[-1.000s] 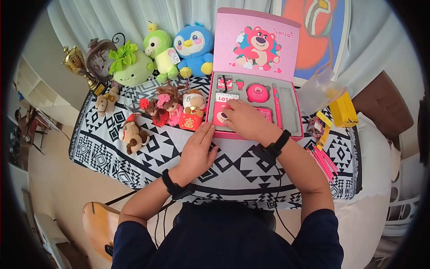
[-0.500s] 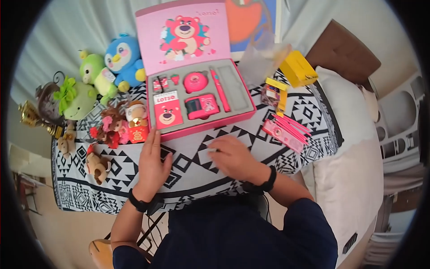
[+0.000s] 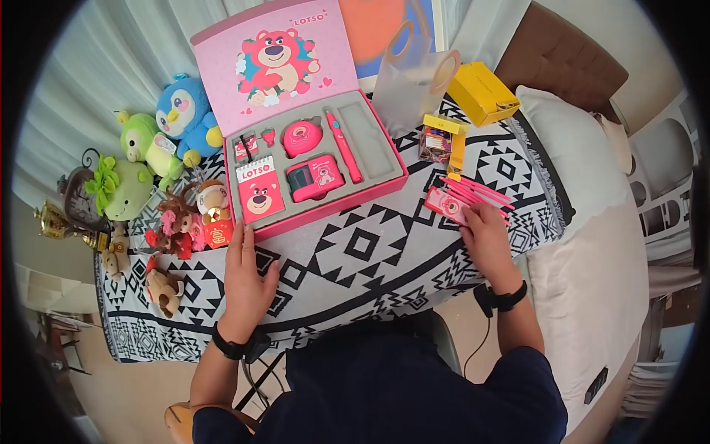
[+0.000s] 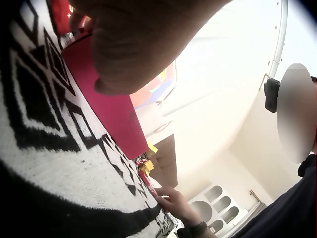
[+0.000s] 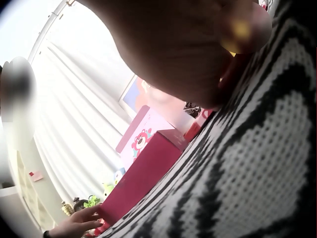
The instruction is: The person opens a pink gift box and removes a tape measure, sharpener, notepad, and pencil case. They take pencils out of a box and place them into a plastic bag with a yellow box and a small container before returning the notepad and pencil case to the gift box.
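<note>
My left hand (image 3: 244, 274) lies flat on the black-and-white patterned cloth (image 3: 370, 251), fingertips by the front left corner of the open pink bear gift box (image 3: 384, 181). The box holds a bear notebook (image 3: 257, 194), a pink toy camera (image 3: 314, 177), a pink pen (image 3: 342, 144) and a round pink case (image 3: 302, 137). My right hand (image 3: 484, 233) reaches out to the right, fingers on the near end of a pack of pink pencils (image 3: 462, 198). Whether it grips them does not show. In the right wrist view my palm (image 5: 188, 49) covers something pink-red.
Plush toys stand at the left: a blue penguin (image 3: 185, 111), green ones (image 3: 144, 144), small dolls (image 3: 185, 214) and a dog (image 3: 164, 285). A clear bag (image 3: 410, 81), yellow box (image 3: 481, 92) and small packet (image 3: 440, 140) sit beyond the pencils. A white cushion (image 3: 584, 170) borders the right edge.
My right hand left the box tray, crossed the cloth and now lies on the pink pencils at the right. My head turned right. The left hand stayed by the box corner.
</note>
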`<action>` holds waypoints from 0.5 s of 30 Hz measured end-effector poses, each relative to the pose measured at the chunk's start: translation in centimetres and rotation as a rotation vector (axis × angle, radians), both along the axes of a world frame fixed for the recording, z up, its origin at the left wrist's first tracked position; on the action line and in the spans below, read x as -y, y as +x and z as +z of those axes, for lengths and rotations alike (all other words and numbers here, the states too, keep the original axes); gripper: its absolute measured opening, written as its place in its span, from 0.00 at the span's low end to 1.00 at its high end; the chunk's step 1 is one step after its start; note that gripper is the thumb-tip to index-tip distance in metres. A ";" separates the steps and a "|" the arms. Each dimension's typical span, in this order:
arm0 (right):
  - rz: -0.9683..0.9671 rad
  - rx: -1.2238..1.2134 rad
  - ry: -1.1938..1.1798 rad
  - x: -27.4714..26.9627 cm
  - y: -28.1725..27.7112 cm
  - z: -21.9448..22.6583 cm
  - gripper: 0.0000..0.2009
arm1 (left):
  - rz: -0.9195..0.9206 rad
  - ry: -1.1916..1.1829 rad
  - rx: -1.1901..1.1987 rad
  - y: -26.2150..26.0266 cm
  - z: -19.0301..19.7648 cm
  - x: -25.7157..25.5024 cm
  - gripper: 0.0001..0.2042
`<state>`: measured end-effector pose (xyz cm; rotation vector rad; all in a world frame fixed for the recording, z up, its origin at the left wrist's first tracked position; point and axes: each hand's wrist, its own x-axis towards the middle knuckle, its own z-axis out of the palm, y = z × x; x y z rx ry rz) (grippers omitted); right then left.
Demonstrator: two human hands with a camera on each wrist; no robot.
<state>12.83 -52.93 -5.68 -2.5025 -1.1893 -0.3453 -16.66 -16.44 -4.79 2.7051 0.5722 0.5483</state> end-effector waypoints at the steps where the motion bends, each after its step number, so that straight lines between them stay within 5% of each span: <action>1: 0.015 0.011 0.006 0.6 0.3 -0.1 0.20 | -0.003 -0.013 -0.018 0.0 0.1 0.0 0.41; 15: -0.003 0.116 0.006 5.0 1.3 -2.3 0.19 | -0.001 0.080 0.010 0.1 -0.3 0.1 0.39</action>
